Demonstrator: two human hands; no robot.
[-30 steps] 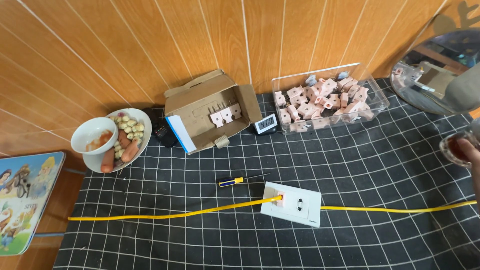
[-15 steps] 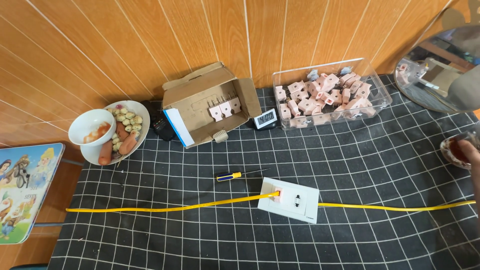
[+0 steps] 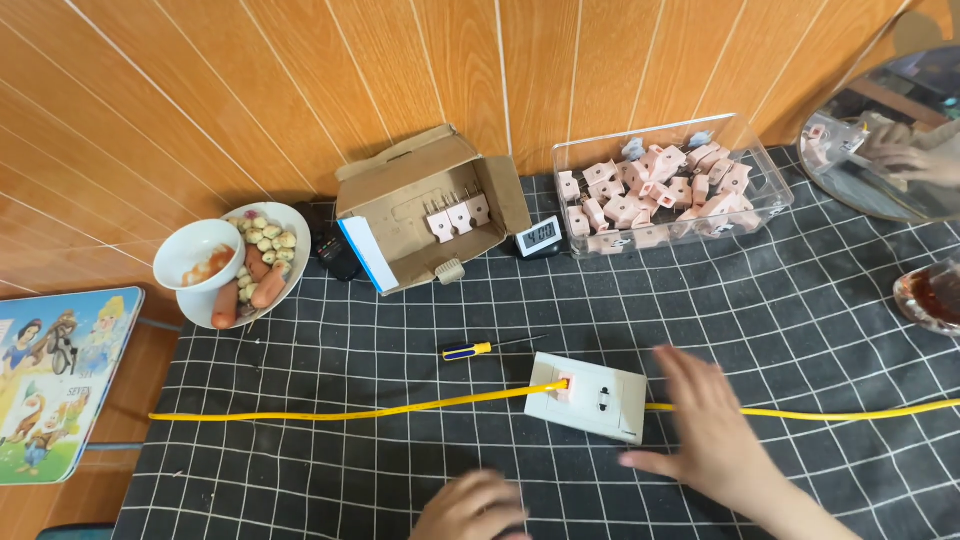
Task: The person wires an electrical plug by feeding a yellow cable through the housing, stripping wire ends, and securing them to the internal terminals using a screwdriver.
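A white wall socket plate (image 3: 588, 396) lies on the black checked cloth (image 3: 780, 300), with a yellow cable (image 3: 340, 413) running left and right from it. My right hand (image 3: 712, 428) hovers open just right of the plate, fingers spread, over the cable. At the bottom edge my left hand (image 3: 472, 508) shows, curled, with nothing visible in it. A small screwdriver with a yellow and blue handle (image 3: 477, 349) lies just above the plate.
At the back stand an open cardboard box (image 3: 425, 215) with socket parts, a small digital clock (image 3: 540, 236) and a clear tub (image 3: 672, 185) of pink socket modules. A plate of sausages and a bowl (image 3: 235, 265) sit left. A glass of dark drink (image 3: 930, 295) is at the right.
Both hands have come into view from the bottom. The right hand, earlier at the right edge near the glass, now reaches beside the socket plate. The view has shifted slightly.
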